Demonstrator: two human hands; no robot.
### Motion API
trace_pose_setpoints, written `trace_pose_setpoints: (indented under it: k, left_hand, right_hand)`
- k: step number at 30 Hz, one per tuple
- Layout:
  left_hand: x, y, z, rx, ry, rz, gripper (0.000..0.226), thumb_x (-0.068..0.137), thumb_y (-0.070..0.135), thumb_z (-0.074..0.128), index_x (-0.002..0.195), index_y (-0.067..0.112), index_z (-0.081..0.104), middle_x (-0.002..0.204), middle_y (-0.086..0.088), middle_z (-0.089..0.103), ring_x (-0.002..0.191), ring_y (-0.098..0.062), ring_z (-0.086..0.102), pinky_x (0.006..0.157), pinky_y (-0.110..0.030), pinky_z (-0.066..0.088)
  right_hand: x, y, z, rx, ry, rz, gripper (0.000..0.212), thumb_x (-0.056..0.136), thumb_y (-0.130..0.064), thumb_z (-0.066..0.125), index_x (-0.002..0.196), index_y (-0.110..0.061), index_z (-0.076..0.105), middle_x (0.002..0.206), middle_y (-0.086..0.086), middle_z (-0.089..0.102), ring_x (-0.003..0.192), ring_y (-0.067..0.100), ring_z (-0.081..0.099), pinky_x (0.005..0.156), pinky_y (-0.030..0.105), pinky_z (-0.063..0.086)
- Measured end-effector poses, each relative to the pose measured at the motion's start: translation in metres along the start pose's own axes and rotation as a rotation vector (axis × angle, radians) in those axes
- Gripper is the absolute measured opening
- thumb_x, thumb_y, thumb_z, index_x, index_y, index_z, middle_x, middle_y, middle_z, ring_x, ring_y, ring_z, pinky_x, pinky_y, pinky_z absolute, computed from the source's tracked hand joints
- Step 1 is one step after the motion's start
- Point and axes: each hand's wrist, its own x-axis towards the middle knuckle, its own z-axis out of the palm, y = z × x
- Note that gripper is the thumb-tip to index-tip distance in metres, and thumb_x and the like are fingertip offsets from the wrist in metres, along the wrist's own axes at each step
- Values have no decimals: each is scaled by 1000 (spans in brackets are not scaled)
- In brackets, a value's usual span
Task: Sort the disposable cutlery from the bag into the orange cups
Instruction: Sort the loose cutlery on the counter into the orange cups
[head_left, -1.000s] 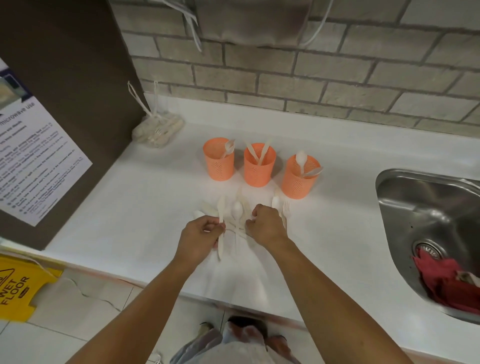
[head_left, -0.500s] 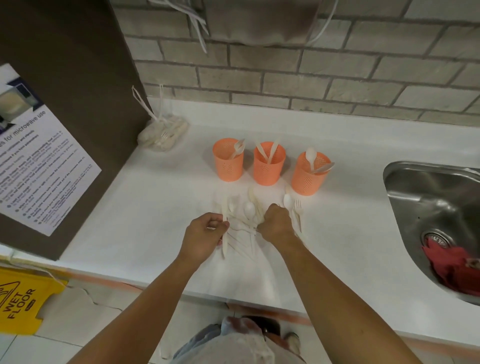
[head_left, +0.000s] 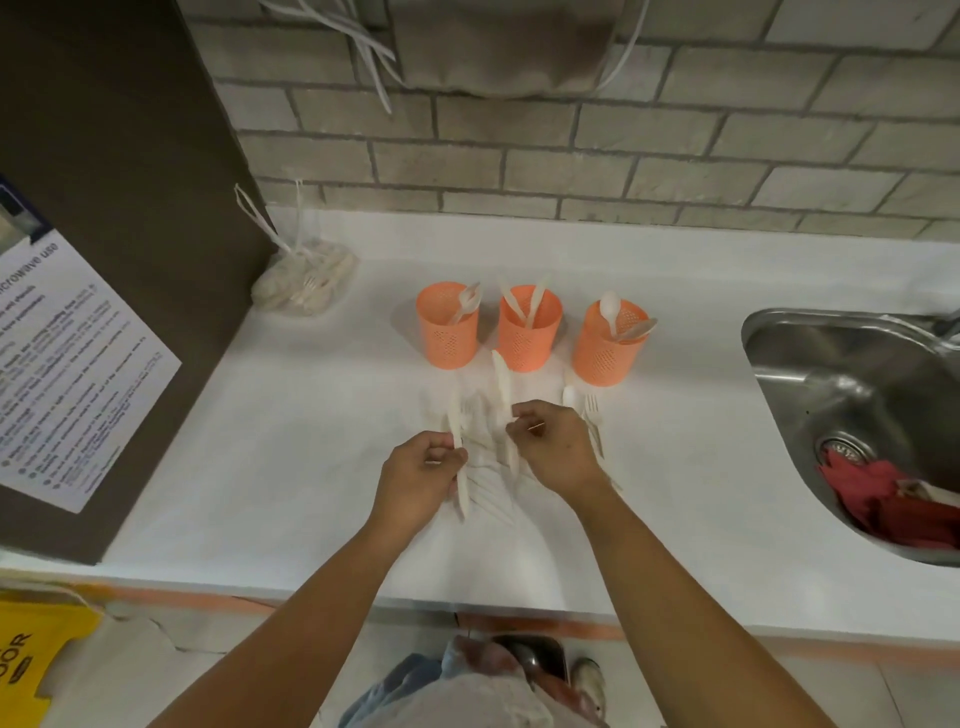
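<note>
Grips one white knife (head_left: 455, 415) in left hand (head_left: 421, 480), fingers curled round its lower half. Pinches second knife (head_left: 502, 384) in right hand (head_left: 553, 449), tip toward middle cup (head_left: 530, 332). Hands near, not touching, over loose cutlery pile (head_left: 488, 478) on white counter (head_left: 260, 441). Behind, in a row: left cup (head_left: 447, 332), contents too blurred to type; middle cup with knives; right cup (head_left: 610, 353) with spoons. Just beside right hand: spoon (head_left: 570, 397) and fork (head_left: 592, 410) lying flat. Bag (head_left: 306, 283) of cutlery in far left corner. Sink (head_left: 852, 405) at right, red cloth (head_left: 883, 499) inside.
</note>
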Motion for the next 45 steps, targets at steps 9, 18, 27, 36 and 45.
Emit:
trace_pose_setpoints:
  k: [9,18,27,36,45]
  left_hand:
    - [-2,4,-2,-156,-44,-12,10,96,19,71,104,19,76,94,-3,80,87,-22,78,87,-42,64]
    - [0,5,-11,-255,-15,-54,10,94,17,75,103,13,78,95,-6,80,91,-27,76,83,-37,61]
    - [4,13,-16,-303,-43,-59,14,91,17,80,104,11,77,95,-9,81,91,-24,78,88,-37,62]
    - [18,19,-15,-279,-30,-18,20,87,17,83,104,9,77,93,-14,79,87,-25,75,87,-36,61]
    - [33,50,4,-268,-56,40,24,89,12,81,112,15,74,94,-9,79,79,-17,76,67,-21,57]
  right_hand:
    - [-31,-6,31,224,-169,45,15,85,-8,76,98,-13,73,81,2,74,75,24,71,82,48,61]
    - [-5,-5,22,-77,68,27,22,88,-3,60,102,-13,73,95,-1,74,83,13,67,76,15,48]
    - [30,16,25,-601,-103,76,18,94,-12,62,110,-3,65,112,12,60,104,28,63,83,30,49]
    - [42,14,27,-628,-204,166,25,94,-11,62,116,0,55,116,16,64,109,30,65,73,26,42]
    - [50,14,20,-638,-376,166,10,89,-11,60,93,-4,66,98,12,69,100,28,67,70,22,46]
